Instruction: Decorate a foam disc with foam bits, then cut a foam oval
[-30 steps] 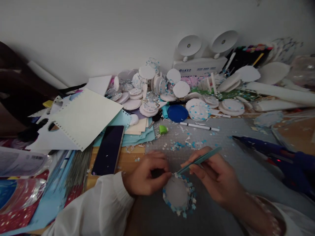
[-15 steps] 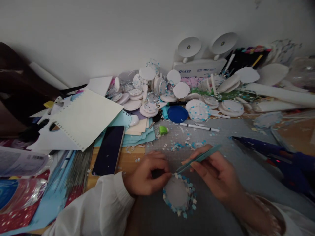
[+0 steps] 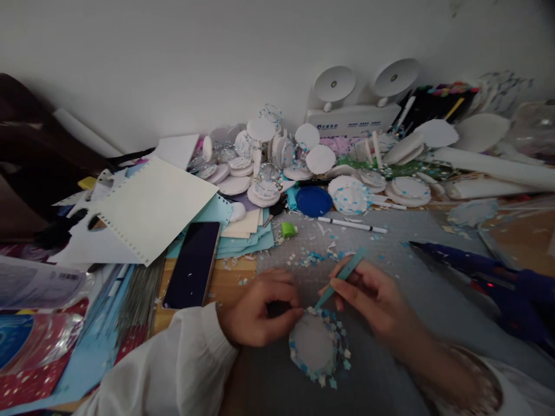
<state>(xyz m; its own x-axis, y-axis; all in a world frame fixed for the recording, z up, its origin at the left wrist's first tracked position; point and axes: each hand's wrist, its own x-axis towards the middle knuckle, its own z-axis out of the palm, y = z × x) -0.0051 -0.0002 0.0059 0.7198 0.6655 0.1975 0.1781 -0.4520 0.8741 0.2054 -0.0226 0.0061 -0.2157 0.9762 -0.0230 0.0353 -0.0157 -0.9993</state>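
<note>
A round white disc [image 3: 313, 346] ringed with small blue and white paper bits lies on the grey cutting mat [image 3: 390, 277] near the front edge. My left hand [image 3: 260, 309] is curled, with its fingertips pinching the disc's upper left rim. My right hand [image 3: 373, 300] grips teal tweezers [image 3: 340, 277], whose tip touches the disc's top edge beside my left fingertips. Loose blue and white confetti [image 3: 316, 257] is scattered on the mat just beyond my hands.
A blue glue gun [image 3: 477, 268] lies at the right. A dark phone [image 3: 193, 264] rests left of the mat, next to stacked papers [image 3: 151, 208]. A heap of white discs [image 3: 281, 159], a blue lid [image 3: 313, 200] and a white pen [image 3: 351, 224] sit behind.
My right hand has tilted the tweezers more upright and shifted slightly left. The disc has turned a little under my left fingers.
</note>
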